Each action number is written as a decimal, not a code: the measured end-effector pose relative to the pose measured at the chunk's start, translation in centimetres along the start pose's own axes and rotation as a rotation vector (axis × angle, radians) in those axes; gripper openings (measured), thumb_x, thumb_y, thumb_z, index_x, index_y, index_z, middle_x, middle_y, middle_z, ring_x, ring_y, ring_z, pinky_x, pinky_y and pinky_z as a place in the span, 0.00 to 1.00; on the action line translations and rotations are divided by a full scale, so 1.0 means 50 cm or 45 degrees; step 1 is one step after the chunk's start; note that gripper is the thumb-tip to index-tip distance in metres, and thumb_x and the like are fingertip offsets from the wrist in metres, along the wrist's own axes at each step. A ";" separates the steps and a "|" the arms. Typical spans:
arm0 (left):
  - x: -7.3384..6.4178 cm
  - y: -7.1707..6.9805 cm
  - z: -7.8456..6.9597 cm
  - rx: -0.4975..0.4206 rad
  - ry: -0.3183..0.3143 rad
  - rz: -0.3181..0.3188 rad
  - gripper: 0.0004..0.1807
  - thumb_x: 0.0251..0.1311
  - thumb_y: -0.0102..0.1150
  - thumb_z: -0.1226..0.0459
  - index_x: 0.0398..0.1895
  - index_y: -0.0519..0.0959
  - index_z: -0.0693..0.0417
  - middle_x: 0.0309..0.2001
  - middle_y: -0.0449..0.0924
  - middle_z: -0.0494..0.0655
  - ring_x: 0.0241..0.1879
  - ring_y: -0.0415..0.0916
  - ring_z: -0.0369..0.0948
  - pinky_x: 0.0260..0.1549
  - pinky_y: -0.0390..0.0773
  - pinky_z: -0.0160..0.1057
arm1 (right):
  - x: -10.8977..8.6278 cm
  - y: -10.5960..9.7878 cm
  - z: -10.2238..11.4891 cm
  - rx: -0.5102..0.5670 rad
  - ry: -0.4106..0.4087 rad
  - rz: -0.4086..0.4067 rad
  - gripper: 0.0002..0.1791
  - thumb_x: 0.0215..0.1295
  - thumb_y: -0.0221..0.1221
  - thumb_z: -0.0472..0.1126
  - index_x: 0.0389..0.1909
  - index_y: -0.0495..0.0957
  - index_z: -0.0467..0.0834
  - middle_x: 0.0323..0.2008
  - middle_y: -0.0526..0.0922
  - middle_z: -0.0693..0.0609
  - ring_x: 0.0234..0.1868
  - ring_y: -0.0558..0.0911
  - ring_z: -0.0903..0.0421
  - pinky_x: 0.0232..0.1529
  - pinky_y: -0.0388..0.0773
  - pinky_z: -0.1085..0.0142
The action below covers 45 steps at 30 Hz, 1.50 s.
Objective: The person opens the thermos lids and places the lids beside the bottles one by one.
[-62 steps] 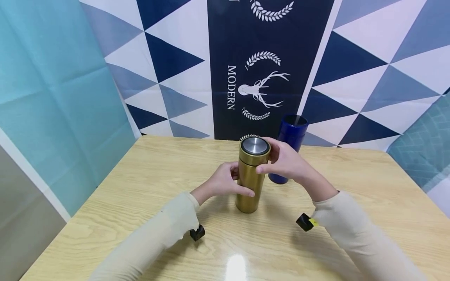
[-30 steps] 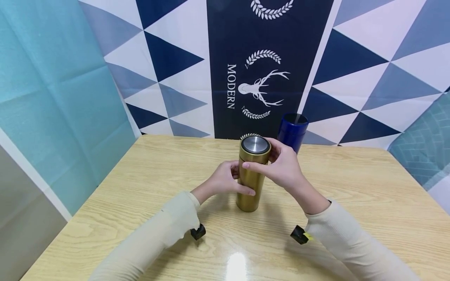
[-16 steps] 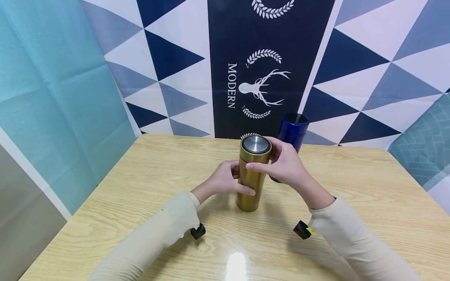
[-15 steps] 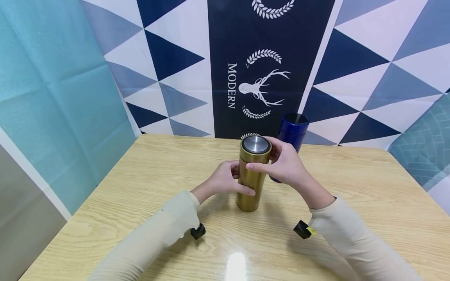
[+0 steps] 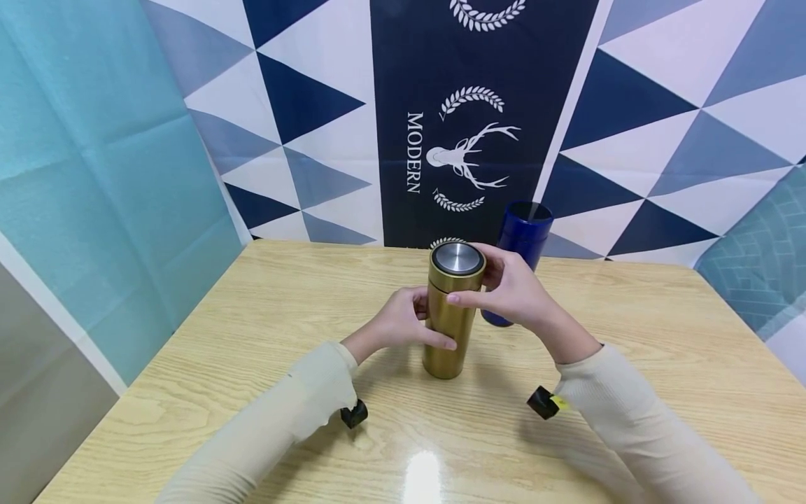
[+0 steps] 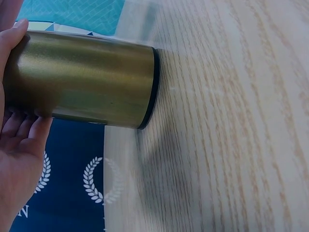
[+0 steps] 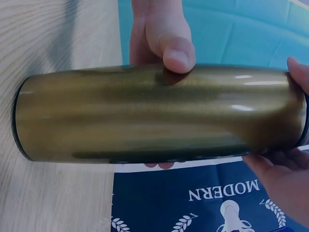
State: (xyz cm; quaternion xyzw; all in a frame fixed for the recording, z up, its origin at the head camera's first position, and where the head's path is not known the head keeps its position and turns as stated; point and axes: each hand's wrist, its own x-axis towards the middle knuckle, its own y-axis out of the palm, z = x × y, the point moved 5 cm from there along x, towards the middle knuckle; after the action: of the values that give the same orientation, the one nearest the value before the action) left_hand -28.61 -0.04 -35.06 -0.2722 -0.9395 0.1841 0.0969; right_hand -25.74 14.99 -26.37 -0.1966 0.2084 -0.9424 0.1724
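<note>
A gold thermos [image 5: 448, 318] stands upright on the table [image 5: 264, 336], its lid topped by a brushed steel disc [image 5: 458, 259]. My left hand [image 5: 399, 323] grips the lower body, thumb across the front and the other fingers behind. Up at the lid, my right hand [image 5: 513, 290] holds the rim with its thumb at the front. In the left wrist view the black base edge of the gold thermos [image 6: 91, 79] meets the wood. The right wrist view has the whole gold thermos [image 7: 145, 116], with the left thumb lying on its side.
Just behind the right hand stands a blue thermos [image 5: 525, 238] with a dark top, partly hidden by that hand. A patterned cloth [image 5: 327, 126] hangs along the table's back edge. Teal cloth [image 5: 126, 175] covers the left side.
My right thumb first slid left across the front below the lid, then back to the right, the wrist swinging with it. The left hand and the gold thermos stay in place.
</note>
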 end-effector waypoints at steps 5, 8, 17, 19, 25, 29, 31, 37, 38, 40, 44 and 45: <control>-0.001 0.001 0.002 0.002 -0.011 -0.002 0.32 0.35 0.80 0.62 0.50 0.78 0.51 0.48 0.84 0.45 0.44 0.82 0.34 0.50 0.80 0.32 | 0.005 -0.002 -0.006 0.043 -0.034 0.064 0.34 0.51 0.70 0.35 0.61 0.70 0.38 0.51 0.82 0.46 0.46 0.84 0.62 0.49 0.82 0.71; -0.001 0.002 0.002 0.003 -0.017 -0.002 0.32 0.35 0.80 0.62 0.50 0.78 0.51 0.48 0.84 0.45 0.44 0.81 0.34 0.50 0.80 0.32 | 0.008 -0.006 -0.009 0.045 -0.048 0.105 0.35 0.52 0.70 0.35 0.62 0.69 0.38 0.52 0.81 0.46 0.47 0.84 0.62 0.50 0.82 0.71; 0.001 -0.001 0.003 0.021 -0.026 -0.003 0.33 0.36 0.80 0.61 0.51 0.78 0.50 0.49 0.84 0.44 0.45 0.81 0.35 0.51 0.80 0.34 | 0.021 -0.014 -0.016 0.060 -0.092 0.191 0.36 0.51 0.70 0.32 0.61 0.68 0.33 0.50 0.82 0.51 0.47 0.84 0.64 0.50 0.82 0.71; 0.001 0.000 0.003 0.022 -0.026 -0.002 0.33 0.36 0.80 0.61 0.51 0.78 0.50 0.49 0.83 0.45 0.45 0.81 0.35 0.50 0.80 0.33 | 0.023 -0.015 -0.017 0.074 -0.100 0.210 0.36 0.51 0.70 0.32 0.61 0.68 0.33 0.48 0.82 0.59 0.47 0.84 0.64 0.50 0.82 0.71; -0.001 0.002 0.003 0.026 -0.035 -0.008 0.32 0.37 0.79 0.62 0.51 0.78 0.51 0.49 0.84 0.45 0.44 0.81 0.35 0.50 0.80 0.33 | 0.019 -0.016 -0.020 0.098 -0.084 0.236 0.36 0.52 0.69 0.33 0.62 0.67 0.32 0.49 0.82 0.58 0.47 0.83 0.63 0.50 0.81 0.71; -0.002 0.002 0.002 0.024 -0.045 -0.010 0.33 0.37 0.79 0.61 0.52 0.78 0.50 0.50 0.83 0.45 0.46 0.81 0.36 0.51 0.80 0.34 | 0.014 -0.016 -0.015 0.036 -0.078 0.239 0.37 0.54 0.68 0.34 0.65 0.65 0.36 0.56 0.80 0.45 0.50 0.82 0.63 0.53 0.80 0.71; -0.002 0.001 0.003 0.026 -0.052 -0.016 0.33 0.37 0.79 0.61 0.52 0.77 0.50 0.50 0.83 0.44 0.46 0.81 0.36 0.52 0.80 0.35 | 0.011 -0.015 -0.008 -0.006 -0.085 0.232 0.38 0.54 0.68 0.35 0.67 0.64 0.38 0.59 0.77 0.43 0.54 0.81 0.61 0.56 0.78 0.71; -0.002 0.001 0.005 0.018 -0.062 -0.013 0.33 0.37 0.79 0.61 0.52 0.77 0.49 0.50 0.83 0.44 0.47 0.81 0.37 0.54 0.80 0.37 | -0.001 -0.009 0.004 -0.067 -0.043 0.103 0.44 0.52 0.71 0.38 0.70 0.62 0.43 0.63 0.75 0.45 0.60 0.78 0.51 0.60 0.75 0.70; -0.001 0.002 0.005 0.018 -0.063 -0.011 0.32 0.37 0.79 0.61 0.51 0.77 0.50 0.50 0.83 0.44 0.47 0.81 0.37 0.54 0.80 0.37 | -0.004 -0.008 0.006 -0.065 -0.026 0.070 0.44 0.51 0.71 0.38 0.69 0.62 0.44 0.63 0.75 0.46 0.60 0.78 0.51 0.60 0.75 0.70; -0.001 0.003 0.005 0.021 -0.063 -0.007 0.33 0.37 0.80 0.61 0.52 0.77 0.49 0.50 0.83 0.44 0.47 0.81 0.37 0.54 0.80 0.36 | -0.010 -0.005 0.011 -0.047 0.011 0.003 0.45 0.50 0.72 0.38 0.69 0.62 0.44 0.62 0.75 0.46 0.60 0.78 0.50 0.61 0.76 0.69; -0.001 0.005 0.003 0.033 -0.057 -0.009 0.33 0.37 0.80 0.61 0.52 0.77 0.49 0.51 0.83 0.43 0.47 0.81 0.36 0.53 0.80 0.35 | -0.021 0.001 0.026 -0.032 0.066 -0.121 0.48 0.47 0.74 0.39 0.70 0.60 0.44 0.65 0.72 0.47 0.62 0.76 0.50 0.64 0.74 0.60; -0.001 0.005 0.003 0.036 -0.055 -0.010 0.33 0.37 0.80 0.61 0.53 0.77 0.49 0.51 0.83 0.43 0.47 0.81 0.36 0.53 0.80 0.35 | -0.023 0.003 0.030 -0.040 0.076 -0.148 0.49 0.47 0.74 0.40 0.70 0.60 0.44 0.66 0.71 0.47 0.63 0.76 0.49 0.64 0.74 0.57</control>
State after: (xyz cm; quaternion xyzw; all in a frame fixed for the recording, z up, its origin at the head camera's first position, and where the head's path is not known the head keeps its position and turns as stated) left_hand -28.51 0.07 -35.27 -0.2631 -0.9397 0.2028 0.0813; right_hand -24.03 14.85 -25.54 -0.1828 0.2164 -0.9529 0.1080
